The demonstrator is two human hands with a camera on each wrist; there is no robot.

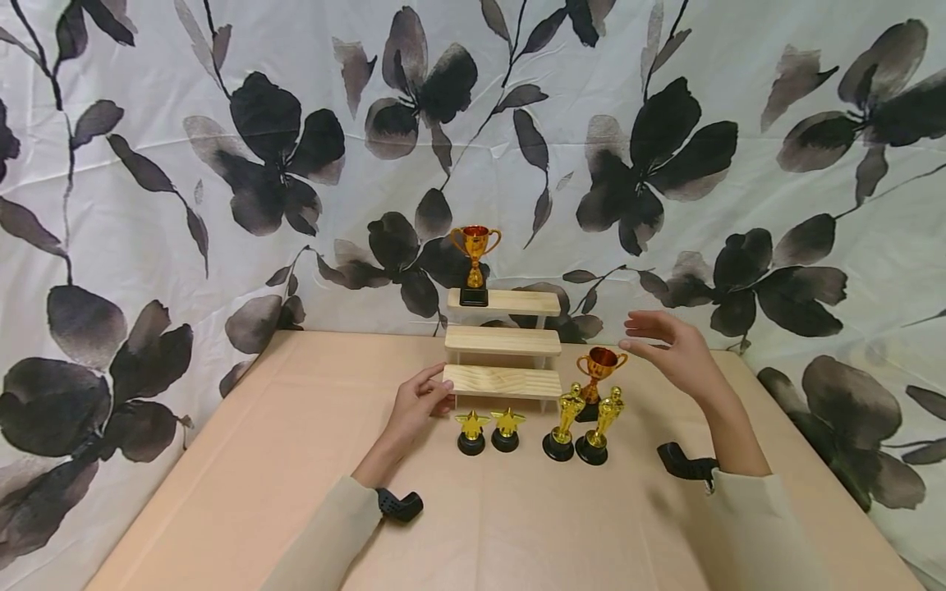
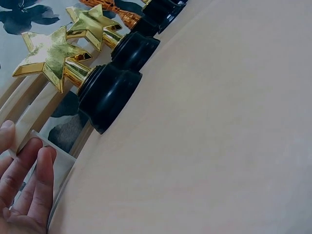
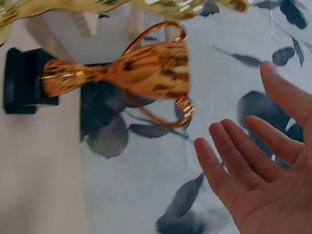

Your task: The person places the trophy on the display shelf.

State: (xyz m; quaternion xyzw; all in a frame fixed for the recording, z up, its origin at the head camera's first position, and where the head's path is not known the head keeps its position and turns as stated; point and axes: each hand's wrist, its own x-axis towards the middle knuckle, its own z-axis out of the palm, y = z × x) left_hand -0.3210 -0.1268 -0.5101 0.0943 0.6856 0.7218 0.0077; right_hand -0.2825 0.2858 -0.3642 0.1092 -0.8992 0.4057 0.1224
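A three-tier wooden display stand (image 1: 502, 381) has a gold trophy cup (image 1: 475, 256) on its top step. My left hand (image 1: 417, 402) grips the left end of the bottom step; in the left wrist view, thumb and fingers lie about that corner. My right hand (image 1: 676, 353) is held in the air, fingers spread and holding nothing. Below and left of it a second trophy cup (image 1: 600, 363) stands upright on the table, apart from the fingers. In the right wrist view this cup (image 3: 151, 70) appears sideways.
Two gold star trophies (image 1: 471, 427) stand before the stand, and two gold figure trophies (image 1: 567, 414) before the second cup. A peach cloth (image 1: 562, 525) covers the table. Behind hangs a white floral curtain (image 1: 517, 213).
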